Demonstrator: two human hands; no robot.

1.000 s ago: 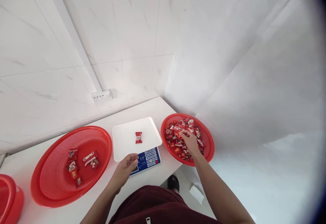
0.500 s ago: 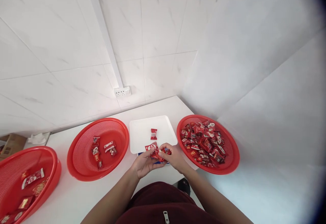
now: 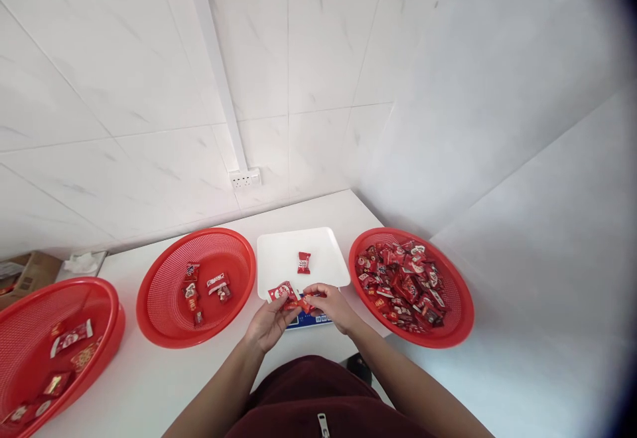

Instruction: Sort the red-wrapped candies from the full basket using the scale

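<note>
My left hand (image 3: 269, 324) is closed on red-and-white wrapped candies (image 3: 282, 291), its thumb pressed over them. The fingers of my right hand (image 3: 332, 304) pinch another red candy packet (image 3: 307, 302), close beside my left fingertips. Both hands are above the front edge of a scale with a white tray (image 3: 276, 252); its blue panel (image 3: 314, 319) shows below them. One small red candy packet (image 3: 304, 263) lies on the tray. How many packets my left hand holds is partly hidden by the fingers.
To the right stands a red mesh basket (image 3: 462, 305) heaped with red candies. A second red basket (image 3: 149, 318) on the left holds several packets, as does a third (image 3: 117, 332) at the far left. A wall socket (image 3: 245, 178) and a cardboard box (image 3: 36, 277) are behind.
My hands have shifted slightly left and drawn a little apart, and more of the scale's blue panel shows. The candy on the tray lies where it was.
</note>
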